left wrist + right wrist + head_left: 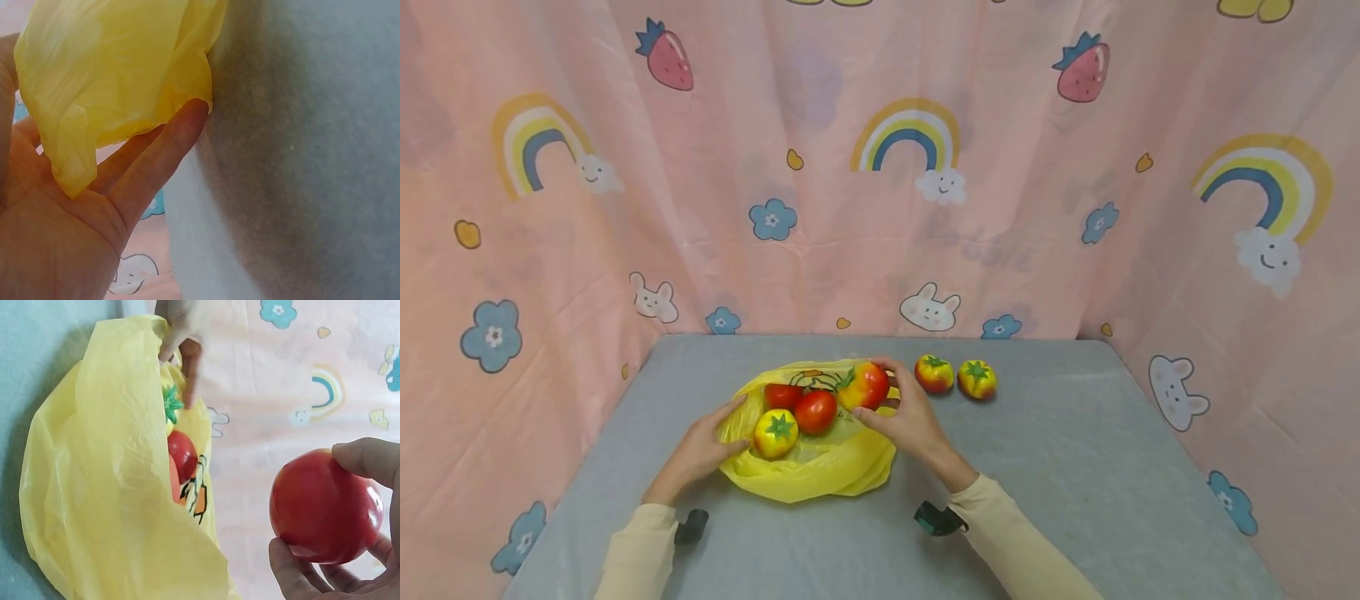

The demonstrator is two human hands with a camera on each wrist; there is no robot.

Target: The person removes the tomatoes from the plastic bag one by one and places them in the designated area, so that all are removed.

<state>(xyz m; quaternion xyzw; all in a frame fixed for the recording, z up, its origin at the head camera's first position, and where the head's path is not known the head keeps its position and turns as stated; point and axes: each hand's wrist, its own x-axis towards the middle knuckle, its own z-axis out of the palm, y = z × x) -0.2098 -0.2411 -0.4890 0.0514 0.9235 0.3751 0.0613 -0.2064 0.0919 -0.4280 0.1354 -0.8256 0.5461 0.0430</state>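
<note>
Over a grey table (1075, 467), left hand (702, 446) round a yellow bag's (827, 475) edge, print (817, 381) unreadable, right hand (913, 417) round a tomato (871, 384).

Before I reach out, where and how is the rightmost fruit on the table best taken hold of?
Grip the rightmost fruit by its rounded near and far sides, probably from the right with the right hand, once that releases the held fruit. The green leafy top faces up; the neighbouring fruit sits close on the left.
</note>
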